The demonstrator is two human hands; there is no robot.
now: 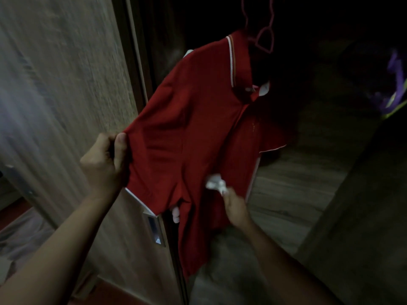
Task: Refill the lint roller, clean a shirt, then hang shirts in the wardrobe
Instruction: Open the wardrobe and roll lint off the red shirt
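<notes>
A red polo shirt (193, 119) with white trim on collar and sleeves hangs on a pink hanger (263, 38) inside the dark wardrobe. My left hand (105, 164) pinches the shirt's left sleeve and holds it out to the side. My right hand (235, 205) holds a crumpled white sheet (217, 183) in front of the shirt's lower front. Whether the sheet touches the cloth I cannot tell. No lint roller is in view.
The wooden wardrobe door (66, 95) stands at the left, with a metal recessed handle (155, 230) near the shirt's hem. A wooden shelf (297, 183) runs inside the wardrobe. A purple and green garment (394, 84) lies at the far right.
</notes>
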